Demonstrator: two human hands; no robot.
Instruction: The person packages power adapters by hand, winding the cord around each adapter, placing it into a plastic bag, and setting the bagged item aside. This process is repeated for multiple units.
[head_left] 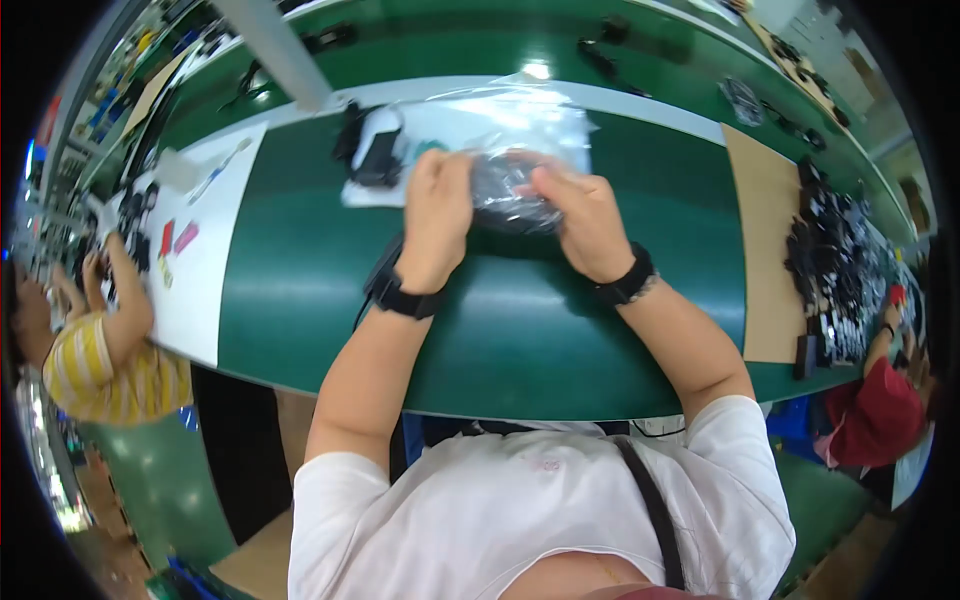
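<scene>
Between my two hands, above the green table [300, 250], is a clear plastic bag [508, 190] with something dark inside that I cannot make out. My left hand [438, 210] grips the bag's left side, fingers curled. On its right side my right hand [590, 215] pinches it, thumb on top. Behind the hands lies a larger clear plastic bag or sheet [540, 115], shiny and flat on the table. A black power adapter [380, 158] with its cable rests on the left part of that sheet.
White board [205, 250] on the left carries red and pink pieces. Brown cardboard [765, 250] lies to the right, beside a heap of black adapters [845, 260]. People work at both sides, one in yellow stripes [110, 365], one in red [880, 415]. A grey post [275, 50] rises behind.
</scene>
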